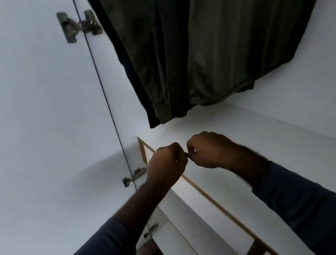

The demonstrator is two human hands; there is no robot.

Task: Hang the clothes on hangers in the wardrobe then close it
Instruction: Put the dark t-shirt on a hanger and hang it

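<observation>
Both hands are up in front of the open wardrobe, knuckles toward the camera. The left hand [167, 163] and right hand [209, 150] are each curled into a loose fist, and their fingertips meet in the middle. They might be pinching something tiny between them, but honestly I can't tell what, or if there's anything there at all. They hover just over the white shelf [278, 136] inside the wardrobe. The clothes are hanging right above: a dark green garment [226, 38] with a darker one [135, 79] beside it on the left. The wardrobe door [35, 99] stands open on the left, with its hinge [79, 25] showing.
</observation>
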